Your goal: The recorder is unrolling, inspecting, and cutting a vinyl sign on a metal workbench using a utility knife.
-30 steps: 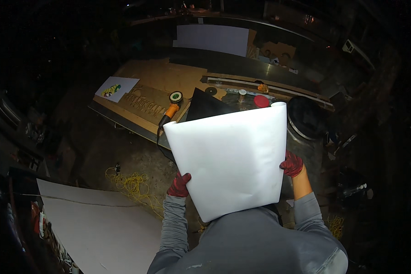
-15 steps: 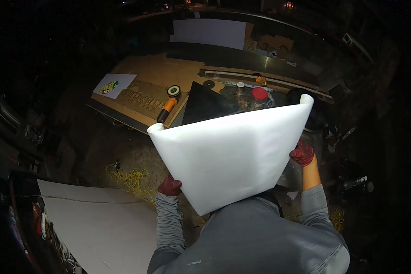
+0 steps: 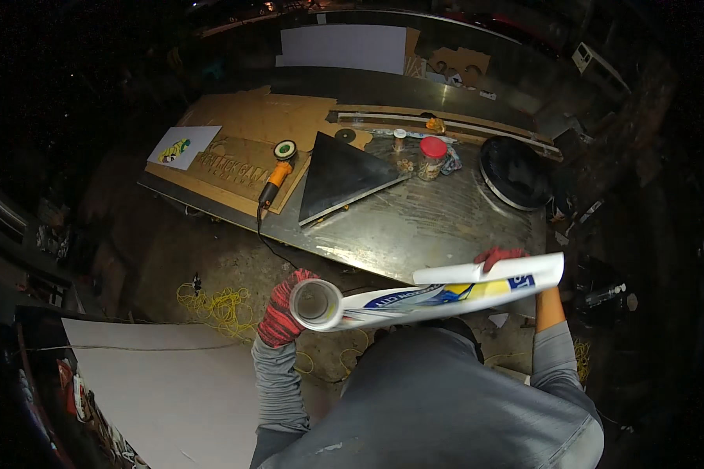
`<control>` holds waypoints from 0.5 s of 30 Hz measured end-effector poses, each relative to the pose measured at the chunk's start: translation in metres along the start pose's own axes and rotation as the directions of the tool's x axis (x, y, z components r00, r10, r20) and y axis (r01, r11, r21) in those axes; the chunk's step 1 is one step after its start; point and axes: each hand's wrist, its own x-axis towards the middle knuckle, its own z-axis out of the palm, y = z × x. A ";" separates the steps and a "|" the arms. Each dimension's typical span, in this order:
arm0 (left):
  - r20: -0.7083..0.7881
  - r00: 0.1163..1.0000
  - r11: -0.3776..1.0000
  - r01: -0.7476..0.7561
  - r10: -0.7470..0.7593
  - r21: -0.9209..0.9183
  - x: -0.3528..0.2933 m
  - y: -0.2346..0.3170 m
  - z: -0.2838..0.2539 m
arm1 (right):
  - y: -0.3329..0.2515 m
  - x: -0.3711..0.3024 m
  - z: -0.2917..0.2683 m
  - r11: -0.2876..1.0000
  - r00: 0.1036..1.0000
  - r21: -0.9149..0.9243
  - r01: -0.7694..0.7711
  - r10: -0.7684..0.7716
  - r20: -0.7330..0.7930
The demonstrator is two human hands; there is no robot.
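Note:
A partly rolled white printed banner is held crosswise in front of my body. Blue and yellow printing shows along its near face. Its left end forms an open round tube facing up at me. My left hand, in a red knitted glove, grips that tube end from the left side. In a matching red glove, my right hand closes over the upper edge near the right end; the sheet hides part of its fingers. Beyond the banner stands a metal-topped table, and a black triangular panel rests on it.
An orange angle grinder lies on brown cardboard, its cord hanging off the near edge. A red-lidded jar and a round black disc are farther right. Tangled yellow cord and a large white sheet lie at left.
The banner has gone from a spread white sheet to a narrower rolled shape, its print now showing. Both hands moved with it, and the tabletop behind has come into view.

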 end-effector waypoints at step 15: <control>0.002 0.978 0.955 -0.205 0.210 -0.216 0.031 0.055 0.010 | 0.007 -0.028 0.106 0.441 0.544 -0.652 -0.617 0.838 0.053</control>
